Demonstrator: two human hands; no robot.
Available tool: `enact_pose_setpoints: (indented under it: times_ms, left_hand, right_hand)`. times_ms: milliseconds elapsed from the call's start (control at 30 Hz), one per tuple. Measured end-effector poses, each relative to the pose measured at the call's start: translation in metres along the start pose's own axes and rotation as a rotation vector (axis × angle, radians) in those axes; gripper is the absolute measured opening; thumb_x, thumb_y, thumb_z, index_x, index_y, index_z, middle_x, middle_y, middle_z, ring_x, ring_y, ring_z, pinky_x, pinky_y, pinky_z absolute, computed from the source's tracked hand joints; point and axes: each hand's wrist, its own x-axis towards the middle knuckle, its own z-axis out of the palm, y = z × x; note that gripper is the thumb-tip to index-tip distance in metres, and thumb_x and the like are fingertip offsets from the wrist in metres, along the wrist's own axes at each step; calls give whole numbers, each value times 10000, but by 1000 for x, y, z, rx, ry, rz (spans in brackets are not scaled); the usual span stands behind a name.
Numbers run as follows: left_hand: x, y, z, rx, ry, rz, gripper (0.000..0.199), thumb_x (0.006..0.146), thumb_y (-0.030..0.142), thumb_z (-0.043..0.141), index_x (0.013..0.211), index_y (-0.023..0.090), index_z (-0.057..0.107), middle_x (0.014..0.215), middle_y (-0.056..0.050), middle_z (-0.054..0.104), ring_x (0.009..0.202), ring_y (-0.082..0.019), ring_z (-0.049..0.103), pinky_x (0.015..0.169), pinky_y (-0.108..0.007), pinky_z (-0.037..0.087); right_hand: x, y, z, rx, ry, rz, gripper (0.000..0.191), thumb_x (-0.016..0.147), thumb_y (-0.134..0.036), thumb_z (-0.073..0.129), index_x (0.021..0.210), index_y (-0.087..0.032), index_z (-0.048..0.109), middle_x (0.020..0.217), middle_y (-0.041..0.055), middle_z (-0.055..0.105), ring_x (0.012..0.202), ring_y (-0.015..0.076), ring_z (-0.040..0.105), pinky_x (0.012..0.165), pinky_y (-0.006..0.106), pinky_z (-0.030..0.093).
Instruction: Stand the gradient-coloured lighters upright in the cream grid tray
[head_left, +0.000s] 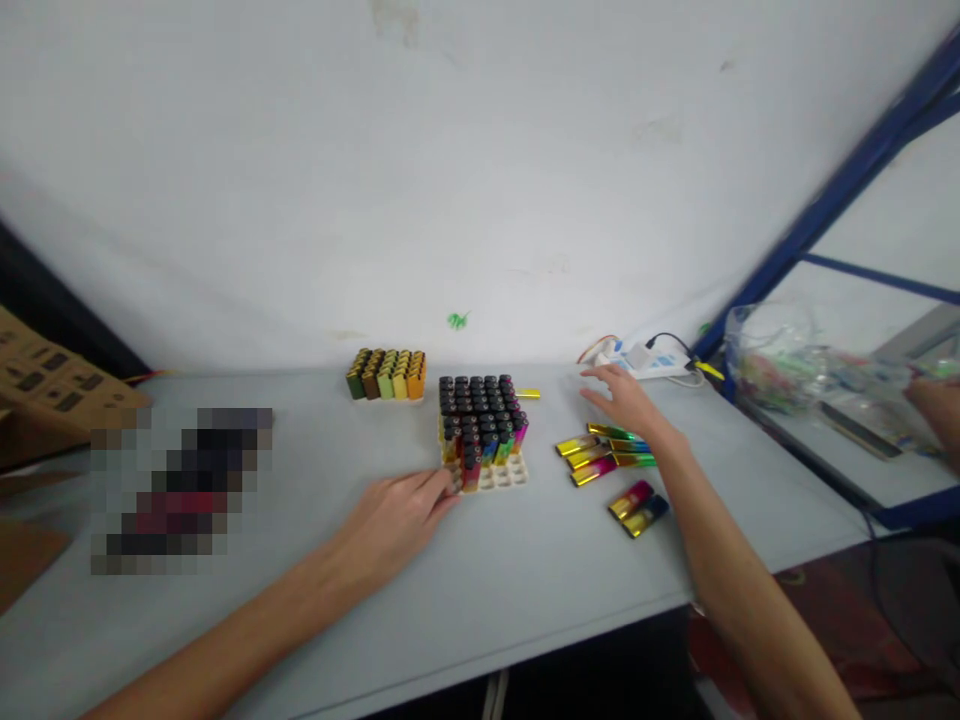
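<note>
A white gridded tray (514,473) stands mid-table, holding rows of slim black-topped, lighter-like pieces (480,420) with shiny multicoloured bodies. My left hand (409,505) is at the tray's front left corner, its fingers closed against the edge; the fingertips are partly hidden. Over the table on the right, my right hand (619,398) hangs with its fingers apart and nothing in them. Below and beside it lie several loose shiny gold and coloured sleeves (589,455). Closer to the front edge, a red-and-gold sleeve (628,498) and a dark blue-and-gold one (645,516) lie side by side.
A second block of gold-topped pieces (386,375) stands back left. By the wall are a power strip (652,357) and cables. A cardboard box (60,375) is at far left, near a blurred-out patch. A blue metal frame (817,220), plastic bags and another person's hand (937,405) are at right.
</note>
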Motion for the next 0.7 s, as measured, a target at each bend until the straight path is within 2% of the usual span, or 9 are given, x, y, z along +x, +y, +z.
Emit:
enact_pose_setpoints:
  times_ms: [100,233,300,367,467,567,633,700]
  left_hand:
    - [-1,-2,-2,-31,0,-7,178,1057,299,494,966,221,626,953,-32,776,830,-219,746,773,-305,542]
    - [0,-2,-4,-44,-5,-27,201,1055,318,480,949,222,622,947,-39,776,820,-226,742,769,-311,538]
    - [1,-2,-5,-52,-5,-23,202,1053,323,478,948,225,620,947,-39,773,813,-225,739,764,-310,533]
    - [1,-2,-6,-58,-14,-19,200,1051,325,478,945,227,616,948,-37,771,806,-221,735,758,-305,528]
    - [1,-2,-7,-60,-30,-24,195,1047,323,480,941,229,613,951,-33,770,803,-218,734,754,-301,526]
    - [1,-3,-8,-58,-39,-35,188,1045,322,481,947,230,613,945,-31,770,795,-214,734,754,-298,526]
    - [1,-3,-8,-65,-40,-36,188,1044,319,480,942,232,611,930,-28,769,784,-212,734,751,-296,524]
    - [1,-4,-7,-83,-32,-29,182,1037,312,482,926,237,606,912,-23,767,782,-211,737,751,-292,524]
  right_hand:
    - [-2,-8,14,42,-36,-75,369,1007,-350,600,1303,-149,690,1294,190,681,1253,309,628,1119,528,479]
    - [11,-47,41,126,-148,-227,398,1051,-321,557,1416,-175,625,1451,182,630,1349,270,587,1171,500,449]
    - [17,-64,53,141,-208,-250,364,1047,-271,562,1381,-151,642,1438,189,643,1334,257,600,1156,468,459]
    - [21,-75,60,147,-245,-216,278,1036,-228,571,1260,-119,695,1312,195,709,1230,254,655,1100,444,491]
    - [19,-75,54,152,-235,-140,179,1018,-209,592,1102,-109,715,1120,180,759,1057,247,699,1001,427,529]
    - [12,-67,38,194,-181,-72,189,1034,-249,569,1148,-130,662,1021,134,770,926,213,716,899,391,566]
    - [7,-63,27,377,-124,13,255,1029,-307,578,1227,-151,615,995,99,760,856,197,736,844,381,593]
    - [3,-64,16,672,-59,110,413,982,-391,645,1332,-187,566,1029,73,731,858,200,761,845,407,623]
